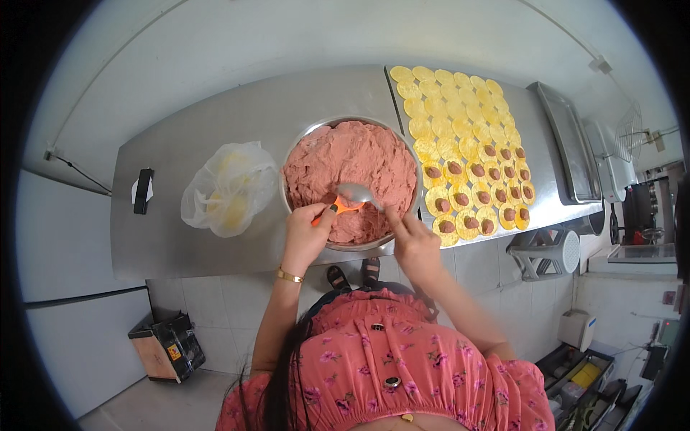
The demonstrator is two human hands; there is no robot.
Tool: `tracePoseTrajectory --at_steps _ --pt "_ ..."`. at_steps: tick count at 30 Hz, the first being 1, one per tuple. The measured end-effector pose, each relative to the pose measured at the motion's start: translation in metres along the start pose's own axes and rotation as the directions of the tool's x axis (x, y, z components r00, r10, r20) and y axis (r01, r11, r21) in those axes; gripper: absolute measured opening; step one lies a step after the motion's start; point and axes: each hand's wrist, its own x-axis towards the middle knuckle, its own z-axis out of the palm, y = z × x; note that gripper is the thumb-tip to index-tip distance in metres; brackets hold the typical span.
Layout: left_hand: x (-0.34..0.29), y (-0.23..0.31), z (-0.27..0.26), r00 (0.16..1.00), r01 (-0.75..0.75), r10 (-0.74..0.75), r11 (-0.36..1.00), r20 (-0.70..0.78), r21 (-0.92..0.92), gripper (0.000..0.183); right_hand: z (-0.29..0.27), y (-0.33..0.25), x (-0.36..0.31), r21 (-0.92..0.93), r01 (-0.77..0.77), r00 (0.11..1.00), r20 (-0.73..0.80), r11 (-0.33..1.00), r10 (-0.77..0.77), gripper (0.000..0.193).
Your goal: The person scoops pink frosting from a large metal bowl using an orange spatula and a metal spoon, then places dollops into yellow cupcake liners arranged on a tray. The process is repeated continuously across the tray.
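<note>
I see left fingers (317, 209) pinching a slim orange utensil (348, 207). Right fingers (395, 218) pinch a rounded metal spoon (355, 192) over pink paste (351, 154).

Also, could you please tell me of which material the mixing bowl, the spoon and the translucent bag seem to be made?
Mixing bowl: probably stainless steel, polished; its silvery rim shines.
Spoon: likely metal, smooth; its grey surface catches the light.
Translucent bag: apparently thin plastic film, whitish, crinkled, with yellow contents showing through.

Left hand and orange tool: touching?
Touching. The head view shows it: the left hand has its thumb and fingers closed on the handle of the orange tool.
</note>
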Motion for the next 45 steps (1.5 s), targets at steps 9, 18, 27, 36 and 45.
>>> tracePoseTrajectory --at_steps 9,18,27,36,45 --pt "-0.003 -0.016 -0.019 0.999 0.054 -0.054 0.998 0.003 0.018 0.023 0.006 -0.017 0.01 -0.002 0.01 0.994 0.105 1.0 -0.009 0.059" --pt "-0.01 -0.035 -0.041 0.978 0.208 -0.2 0.956 0.055 -0.207 0.023 0.021 -0.045 0.008 -0.028 0.018 0.996 0.093 0.999 -0.016 0.062" --pt "-0.018 -0.037 -0.05 0.993 0.118 -0.121 0.982 -0.009 -0.148 0.022 0.021 -0.062 0.001 -0.047 0.099 0.995 0.011 0.994 -0.099 0.066" --pt "-0.028 -0.024 -0.056 0.999 0.027 -0.015 0.95 0.042 -0.312 0.025 0.022 -0.055 0.002 0.023 -0.024 0.999 0.035 0.999 0.023 0.059" --pt "-0.036 -0.014 -0.048 0.938 -0.34 0.344 0.935 -0.032 0.099 0.017 -0.016 -0.032 0.035 0.495 -0.362 0.927 0.28 0.79 0.25 0.035"
